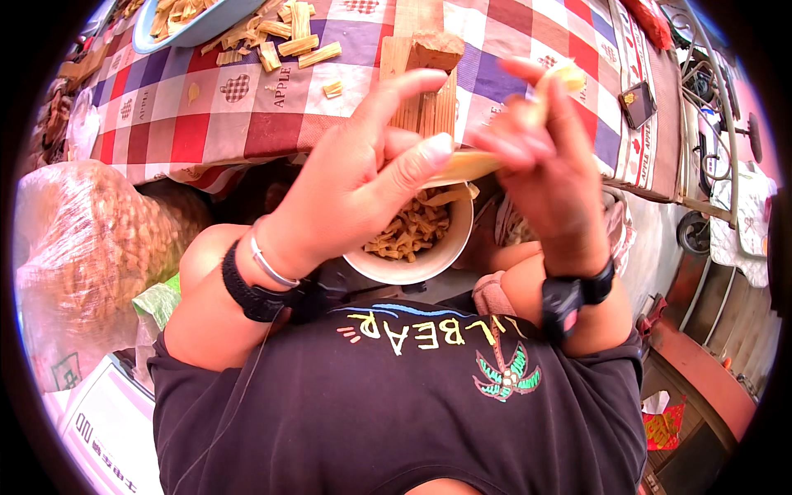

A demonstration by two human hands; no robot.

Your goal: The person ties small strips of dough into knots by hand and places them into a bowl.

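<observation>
A dark printed shirt [396, 412] filled the bottom of the frame. Above it, at centre, the left hand [346, 190] and right hand [544, 165] each pinched an end of a pale yellow strip [466, 165], held over a white bowl [412, 268] of cut pieces. Behind stood a wooden block [425, 74] on a checked tablecloth [214, 107].

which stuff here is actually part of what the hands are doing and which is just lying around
In hand:
left hand and right hand gripping a pale yellow strip
white bowl of cut pieces
wooden block

Lying about:
blue bowl
dark phone
clear plastic sack
checked tablecloth
</observation>
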